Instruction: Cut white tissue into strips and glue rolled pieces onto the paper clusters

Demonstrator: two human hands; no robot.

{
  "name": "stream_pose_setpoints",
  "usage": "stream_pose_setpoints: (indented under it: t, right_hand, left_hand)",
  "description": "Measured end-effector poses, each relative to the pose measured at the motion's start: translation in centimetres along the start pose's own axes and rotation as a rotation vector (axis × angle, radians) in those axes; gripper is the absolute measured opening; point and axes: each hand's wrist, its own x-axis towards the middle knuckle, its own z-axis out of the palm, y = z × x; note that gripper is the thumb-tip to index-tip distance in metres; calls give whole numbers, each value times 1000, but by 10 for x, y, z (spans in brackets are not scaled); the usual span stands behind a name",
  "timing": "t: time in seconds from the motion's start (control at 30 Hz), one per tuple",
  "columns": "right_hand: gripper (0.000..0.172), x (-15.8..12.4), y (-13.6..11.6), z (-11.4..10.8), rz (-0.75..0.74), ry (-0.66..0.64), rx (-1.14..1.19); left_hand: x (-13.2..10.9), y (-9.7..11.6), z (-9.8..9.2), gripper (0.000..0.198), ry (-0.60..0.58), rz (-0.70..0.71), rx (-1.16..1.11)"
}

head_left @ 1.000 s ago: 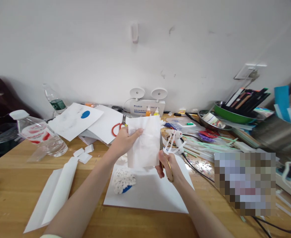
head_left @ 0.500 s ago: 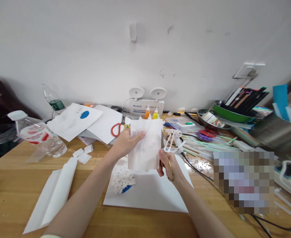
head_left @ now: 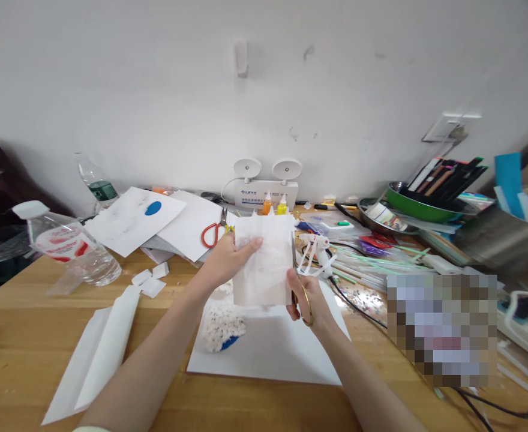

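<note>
My left hand (head_left: 230,258) pinches a white piece of paper (head_left: 264,276) by its left side, thumb lying across the front. The paper is held up above the table. My right hand (head_left: 311,300) grips a pair of gold-handled scissors (head_left: 308,309), their blades upright along the paper's right edge. Whether the blades are parted is hard to make out. Below lies a large white sheet (head_left: 286,360) bearing a crumbly white clump (head_left: 223,324) with a blue patch under it.
Left stand a water bottle (head_left: 75,252) and a folded white paper (head_left: 106,348). Behind are red-handled scissors (head_left: 210,235), orange (head_left: 267,205) and yellow (head_left: 282,207) paint bottles. To the right lie a glue gun (head_left: 320,249), its black cable, thin sticks and a green bowl (head_left: 426,201) of markers.
The paper and my right hand with the scissors have shifted very slightly. Both hands keep their hold, and the things on the table stay put.
</note>
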Motion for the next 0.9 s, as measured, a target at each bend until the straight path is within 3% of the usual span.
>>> stream_pose_setpoints:
  t: [0.7, 0.9]
  right_hand:
    - [60, 3, 4, 1, 90, 18, 46]
    - [64, 0, 3, 1, 15, 7, 2]
  left_hand:
    - [1, -5, -4, 48, -2, -6, 17]
    - [3, -5, -2, 44, -13, 36, 34]
